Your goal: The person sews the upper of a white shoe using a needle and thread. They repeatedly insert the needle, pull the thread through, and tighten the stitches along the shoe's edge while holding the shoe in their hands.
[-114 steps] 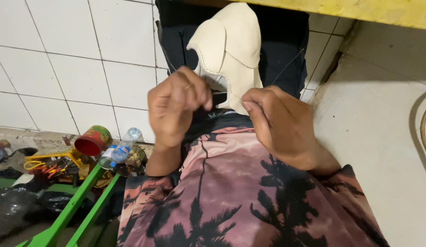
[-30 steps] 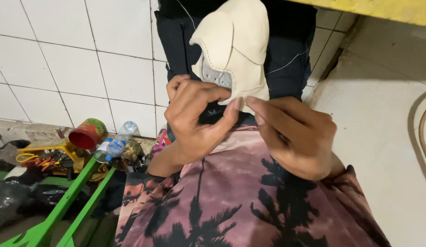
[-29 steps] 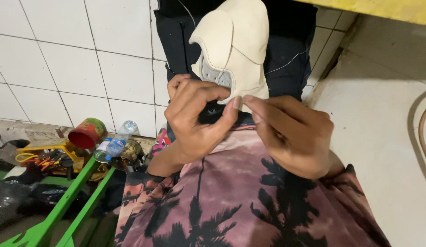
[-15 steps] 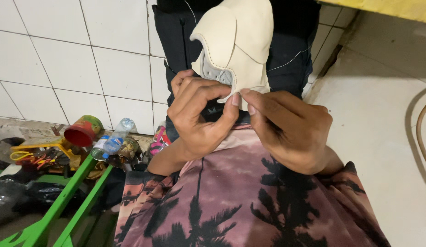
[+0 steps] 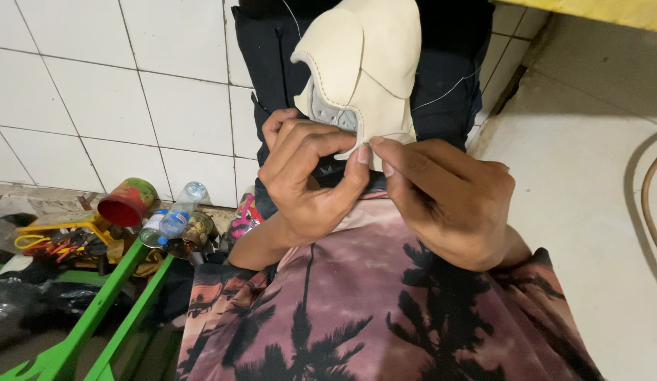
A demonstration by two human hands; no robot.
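Both the left hand (image 5: pixel 311 180) and right hand (image 5: pixel 448 197) pinch, fingers curled shut, the lower edge of the cream leather shoe upper (image 5: pixel 367 67) just above them; uneven pulling could likely pucker or tear that seam.

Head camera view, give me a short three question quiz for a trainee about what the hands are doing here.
1. True or false: both hands pinch the lower edge of the cream shoe upper.
2. Which lies nearer the plastic bottle: the red can or the hose?
3. What colour are the bars at lower left?

Key: 1. True, the left hand and right hand meet there. 2. The red can. 3. Green.
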